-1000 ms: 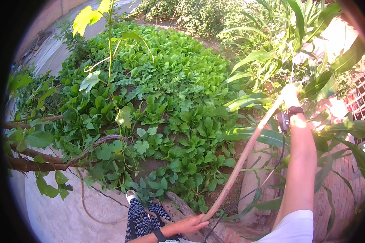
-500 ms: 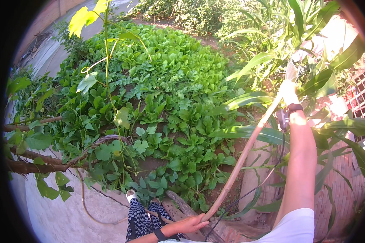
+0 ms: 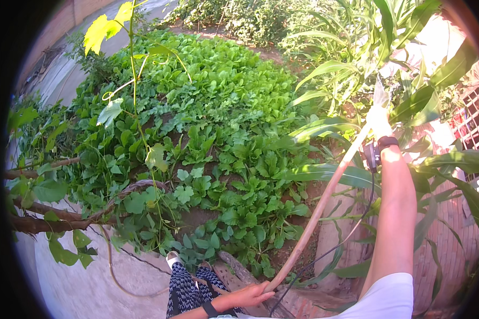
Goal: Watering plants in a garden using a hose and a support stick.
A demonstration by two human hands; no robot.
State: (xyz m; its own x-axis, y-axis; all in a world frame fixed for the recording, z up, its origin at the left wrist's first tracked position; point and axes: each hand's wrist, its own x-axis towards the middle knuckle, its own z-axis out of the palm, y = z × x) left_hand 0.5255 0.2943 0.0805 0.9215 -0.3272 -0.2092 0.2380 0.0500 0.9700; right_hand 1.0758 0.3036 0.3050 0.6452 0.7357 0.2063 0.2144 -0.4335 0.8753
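Green leafy bed fills most of the view, low broad-leaved plants packed close, spreading out ahead of both hands. Tall maize-like stalks with long strap leaves stand on the far side of the right hand and partly around it. Pale concrete path lies to the left of the left hand. Bare brown branches reach in well to the left of that hand, with a thin vine climbing up to a yellow leaf.

Long tan stick or cane, slightly bowed, runs on a slant between the two hands, low end near the body, high end up among the stalks.

Right hand, arm stretched out and up, wears a pale glove; grip is closed around the upper part of the stick. Dark band on that wrist, a small dark device just beside it, and a thin dark cord hanging down from there alongside the stick.

Left hand, low and close in, grip wrapped around the lower end of the stick. Dark strap on that wrist too. Patterned dark-and-white trouser legs just left of this hand, a light shoe at the bed's edge.
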